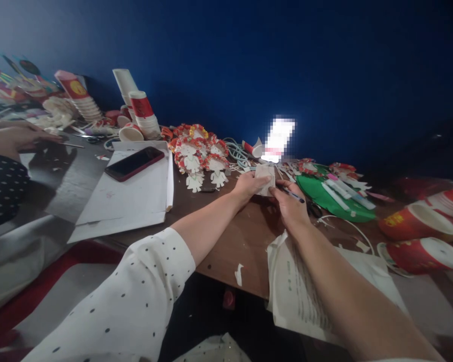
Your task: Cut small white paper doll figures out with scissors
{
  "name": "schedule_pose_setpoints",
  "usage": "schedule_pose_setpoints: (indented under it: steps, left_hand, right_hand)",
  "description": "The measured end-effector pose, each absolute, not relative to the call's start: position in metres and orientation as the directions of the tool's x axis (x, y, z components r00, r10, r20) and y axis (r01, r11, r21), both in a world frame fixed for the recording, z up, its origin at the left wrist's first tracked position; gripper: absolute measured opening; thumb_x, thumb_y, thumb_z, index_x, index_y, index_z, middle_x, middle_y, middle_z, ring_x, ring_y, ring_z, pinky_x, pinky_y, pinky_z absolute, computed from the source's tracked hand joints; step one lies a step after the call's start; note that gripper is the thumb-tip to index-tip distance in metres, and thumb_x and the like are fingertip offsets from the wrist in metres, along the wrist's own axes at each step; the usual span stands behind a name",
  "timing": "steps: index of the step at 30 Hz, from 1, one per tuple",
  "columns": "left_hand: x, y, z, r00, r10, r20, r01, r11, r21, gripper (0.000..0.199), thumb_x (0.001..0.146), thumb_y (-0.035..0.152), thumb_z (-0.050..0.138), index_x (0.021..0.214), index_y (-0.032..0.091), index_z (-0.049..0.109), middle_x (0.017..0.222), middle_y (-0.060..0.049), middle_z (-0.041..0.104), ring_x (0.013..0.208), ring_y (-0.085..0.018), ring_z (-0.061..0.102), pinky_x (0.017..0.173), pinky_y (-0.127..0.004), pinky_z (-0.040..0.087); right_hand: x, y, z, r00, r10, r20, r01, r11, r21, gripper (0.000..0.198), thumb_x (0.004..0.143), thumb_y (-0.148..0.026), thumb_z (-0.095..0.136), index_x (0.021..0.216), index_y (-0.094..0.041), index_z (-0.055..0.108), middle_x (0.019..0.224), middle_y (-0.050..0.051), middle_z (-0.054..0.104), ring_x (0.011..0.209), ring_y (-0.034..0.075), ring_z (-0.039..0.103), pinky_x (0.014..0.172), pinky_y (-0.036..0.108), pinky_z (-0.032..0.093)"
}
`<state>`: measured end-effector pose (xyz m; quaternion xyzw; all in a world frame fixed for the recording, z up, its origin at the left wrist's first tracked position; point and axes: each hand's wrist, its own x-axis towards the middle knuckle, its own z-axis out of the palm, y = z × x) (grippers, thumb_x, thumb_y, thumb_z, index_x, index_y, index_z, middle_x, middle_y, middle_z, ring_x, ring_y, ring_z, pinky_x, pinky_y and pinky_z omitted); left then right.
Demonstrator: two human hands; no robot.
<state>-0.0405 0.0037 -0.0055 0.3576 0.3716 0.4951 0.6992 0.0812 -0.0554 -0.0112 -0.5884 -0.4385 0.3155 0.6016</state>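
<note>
Paper piece: small, off-white, roughly rectangular, partly covered; held up, long edges running near 12 to 6 o'clock. Any markings too blurred for me to read. Pen: slim, dark blue, pale-ended; at paper's 4 o'clock, slanted, visible end toward 4.

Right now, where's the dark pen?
In the head view, right of centre, the dark pen is in the right hand, beside the green sheet.

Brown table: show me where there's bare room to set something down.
Brown table: bare between the left forearm and the printed paper, save a white scrap. Crowded behind with paper cut-outs, and at right with red cups.
</note>
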Motion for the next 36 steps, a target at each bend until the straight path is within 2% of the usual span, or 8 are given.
schedule_pose_setpoints:
  steps: [4,12,19,24,27,30,34,36]
  left_hand:
    - [-0.041,0.002,-0.005,0.285,0.949,-0.138,-0.424,0.254,0.869,0.018,0.070,0.016,0.081,0.086,0.010,0.074,0.072,-0.005,0.070,0.060,-0.013,0.062,0.068,-0.030,0.052]
    - [-0.044,0.001,0.000,0.406,0.898,-0.170,-0.468,0.365,0.805,0.037,0.059,0.019,0.092,0.089,0.009,0.073,0.074,-0.007,0.073,0.064,-0.016,0.067,0.077,-0.035,0.056]
    - [-0.043,0.003,-0.003,0.401,0.898,-0.181,-0.419,0.355,0.835,0.030,0.058,0.015,0.091,0.083,0.008,0.075,0.070,-0.007,0.073,0.062,-0.015,0.066,0.076,-0.033,0.056]
    - [-0.042,0.005,-0.007,0.374,0.911,-0.175,-0.387,0.324,0.863,0.028,0.056,0.015,0.092,0.078,0.009,0.076,0.069,-0.007,0.073,0.061,-0.016,0.066,0.078,-0.034,0.056]
    - [-0.043,0.006,-0.007,0.343,0.923,-0.173,-0.402,0.310,0.861,0.030,0.056,0.017,0.092,0.080,0.009,0.076,0.071,-0.007,0.073,0.062,-0.016,0.067,0.080,-0.035,0.057]
    - [-0.044,0.008,-0.009,0.334,0.930,-0.152,-0.441,0.296,0.847,0.034,0.056,0.021,0.092,0.083,0.010,0.076,0.075,-0.008,0.075,0.066,-0.018,0.069,0.081,-0.036,0.058]
    - [-0.044,0.010,-0.010,0.320,0.938,-0.137,-0.455,0.279,0.846,0.036,0.056,0.024,0.092,0.085,0.010,0.076,0.076,-0.008,0.075,0.067,-0.018,0.069,0.078,-0.035,0.058]
    - [-0.045,0.010,-0.008,0.297,0.941,-0.163,-0.427,0.284,0.859,0.033,0.058,0.023,0.091,0.084,0.010,0.075,0.074,-0.008,0.075,0.064,-0.017,0.068,0.075,-0.034,0.058]
  right_hand:
    - [0.079,-0.057,-0.007,0.416,0.896,0.154,0.133,0.107,-0.985,0.042,0.060,-0.037,0.084,0.095,-0.020,0.067,0.076,-0.001,0.072,0.067,0.019,0.066,0.065,0.034,0.055]
    - [0.079,-0.058,-0.004,0.428,0.892,0.141,0.065,0.126,-0.990,0.043,0.061,-0.036,0.084,0.097,-0.020,0.067,0.080,0.001,0.074,0.072,0.021,0.069,0.068,0.035,0.056]
    - [0.082,-0.057,-0.006,0.406,0.898,0.169,0.036,0.169,-0.985,0.047,0.061,-0.041,0.087,0.097,-0.020,0.066,0.084,0.002,0.075,0.077,0.022,0.070,0.073,0.036,0.056]
    - [0.085,-0.057,-0.009,0.398,0.904,0.155,0.072,0.138,-0.988,0.049,0.062,-0.042,0.087,0.101,-0.019,0.066,0.084,0.002,0.074,0.076,0.020,0.069,0.075,0.036,0.056]
    - [0.092,-0.055,-0.014,0.392,0.888,0.239,0.171,0.185,-0.968,0.047,0.067,-0.043,0.084,0.105,-0.019,0.066,0.088,0.003,0.074,0.078,0.020,0.069,0.076,0.037,0.056]
    - [0.098,-0.054,-0.015,0.382,0.833,0.400,0.349,0.271,-0.897,0.040,0.076,-0.045,0.077,0.104,-0.019,0.068,0.091,0.006,0.075,0.078,0.020,0.069,0.074,0.037,0.057]
    - [0.100,-0.056,-0.008,0.409,0.782,0.471,0.389,0.317,-0.865,0.041,0.089,-0.051,0.062,0.110,-0.017,0.067,0.082,0.007,0.074,0.065,0.020,0.068,0.064,0.036,0.058]
    - [0.100,-0.061,-0.002,0.365,0.741,0.564,0.499,0.356,-0.790,0.042,0.094,-0.052,0.057,0.113,-0.016,0.070,0.086,0.008,0.075,0.068,0.020,0.069,0.068,0.037,0.059]
